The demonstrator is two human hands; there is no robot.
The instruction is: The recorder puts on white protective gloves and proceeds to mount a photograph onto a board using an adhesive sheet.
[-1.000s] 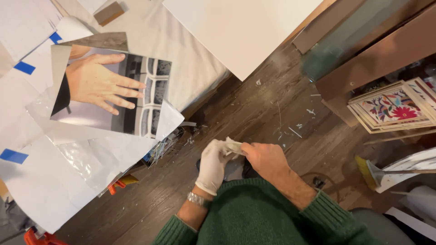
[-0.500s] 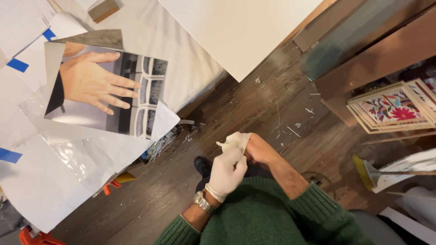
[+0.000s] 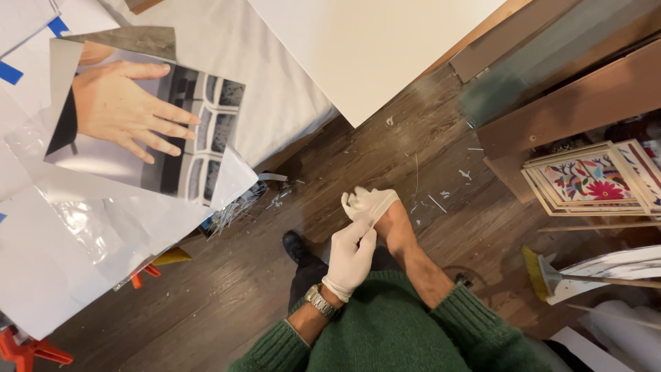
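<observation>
Now we are gloving the right hand (image 3: 390,222): the left hand (image 3: 350,255), already gloved, is pinching the glove (image 3: 370,203) cuff shut, fingers only partly in; next needs a firm pull wristward.

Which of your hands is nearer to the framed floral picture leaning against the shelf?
The right hand, half inside a white glove, is nearer to the framed floral picture, which stands off to its right. The gloved left hand sits lower and further left, gripping the right wrist.
</observation>
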